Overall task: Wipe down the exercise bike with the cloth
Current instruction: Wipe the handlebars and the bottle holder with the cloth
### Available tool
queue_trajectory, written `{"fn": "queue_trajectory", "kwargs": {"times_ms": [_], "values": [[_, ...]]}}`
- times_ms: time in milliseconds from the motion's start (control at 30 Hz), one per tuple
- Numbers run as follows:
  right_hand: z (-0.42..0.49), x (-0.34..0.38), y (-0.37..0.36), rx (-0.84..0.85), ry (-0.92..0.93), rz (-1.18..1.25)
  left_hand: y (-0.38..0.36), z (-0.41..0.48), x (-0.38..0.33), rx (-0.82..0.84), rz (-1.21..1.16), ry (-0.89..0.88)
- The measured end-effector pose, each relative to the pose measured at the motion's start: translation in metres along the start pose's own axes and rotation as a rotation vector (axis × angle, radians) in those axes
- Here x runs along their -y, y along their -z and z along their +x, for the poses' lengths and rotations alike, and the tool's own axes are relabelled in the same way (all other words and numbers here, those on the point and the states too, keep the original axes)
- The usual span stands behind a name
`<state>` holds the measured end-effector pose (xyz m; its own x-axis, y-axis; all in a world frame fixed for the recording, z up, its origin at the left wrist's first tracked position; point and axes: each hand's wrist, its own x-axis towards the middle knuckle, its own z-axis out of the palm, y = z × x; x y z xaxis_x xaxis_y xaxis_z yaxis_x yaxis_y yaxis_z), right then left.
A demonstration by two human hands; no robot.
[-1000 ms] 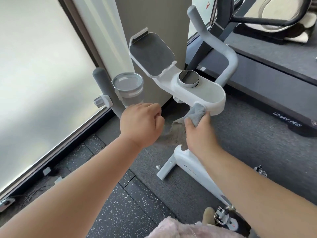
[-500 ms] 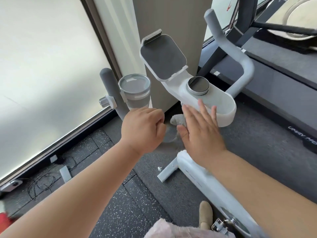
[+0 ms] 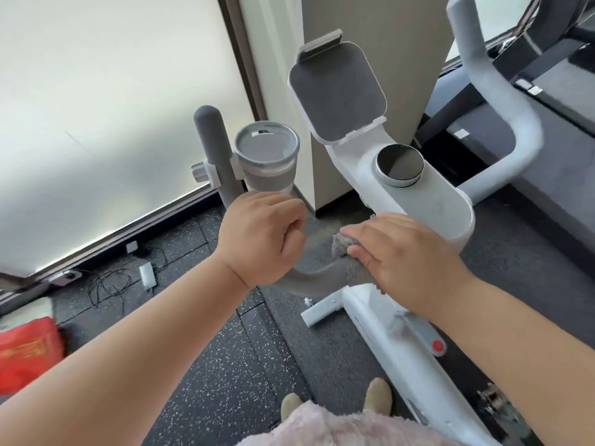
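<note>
The white exercise bike [image 3: 380, 320] fills the middle of the view, with its console tray [image 3: 428, 201], round knob [image 3: 400, 164] and tilted tablet holder [image 3: 338, 88]. My left hand [image 3: 260, 236] grips the grey left handlebar [image 3: 309, 275] just below the cup holder. My right hand [image 3: 396, 255] lies with straight fingers on a grey cloth [image 3: 346, 244], pressing it onto the handlebar near the console's front edge. The right handlebar [image 3: 502, 101] curves up at the back right.
A grey lidded cup [image 3: 265, 156] sits in the holder on the left grip post [image 3: 214, 149]. A treadmill [image 3: 547, 101] stands at the right. Cables and adapters [image 3: 128, 278] lie by the window sill, with a red bag [image 3: 25, 352] at far left. My slippers [image 3: 380, 397] are below.
My right hand has moved from the console's front edge down onto the left handlebar, flattening over the cloth. The left hand keeps its grip. The view shifted so the bike looks larger.
</note>
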<state>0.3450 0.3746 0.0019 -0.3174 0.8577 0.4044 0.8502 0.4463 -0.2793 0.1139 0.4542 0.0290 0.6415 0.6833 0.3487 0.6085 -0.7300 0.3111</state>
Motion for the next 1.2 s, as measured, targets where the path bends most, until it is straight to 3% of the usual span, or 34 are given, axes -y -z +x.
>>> {"fn": "queue_trajectory", "kwargs": {"times_ms": [133, 300, 500, 567, 700, 867, 1033, 1200], "values": [[0.0, -0.007, 0.006, 0.06, -0.028, -0.079, 0.0, 0.002, -0.001, 0.016, 0.024, 0.046], [-0.009, 0.014, 0.011, 0.127, -0.005, 0.143, 0.0, 0.005, -0.006, 0.036, 0.072, 0.094], [0.011, -0.003, 0.045, -0.041, -0.313, 0.414, -0.001, 0.008, -0.008, 0.069, 0.11, 0.14], [0.01, 0.006, 0.038, 0.075, -0.22, 0.37, -0.001, 0.008, -0.009, 0.067, 0.112, 0.142], [-0.009, 0.012, 0.017, 0.398, 0.076, 0.02, -0.002, 0.006, -0.007, 0.057, 0.115, 0.135], [-0.007, -0.011, 0.02, 0.294, 0.169, -0.054, -0.004, 0.006, -0.004, 0.036, 0.127, 0.129], [0.002, 0.027, -0.012, 0.178, 0.148, -0.162, -0.004, 0.004, -0.003, 0.015, 0.126, 0.117], [0.004, 0.03, -0.013, 0.258, 0.246, -0.14, -0.005, 0.003, -0.003, 0.002, 0.097, 0.112]]}}
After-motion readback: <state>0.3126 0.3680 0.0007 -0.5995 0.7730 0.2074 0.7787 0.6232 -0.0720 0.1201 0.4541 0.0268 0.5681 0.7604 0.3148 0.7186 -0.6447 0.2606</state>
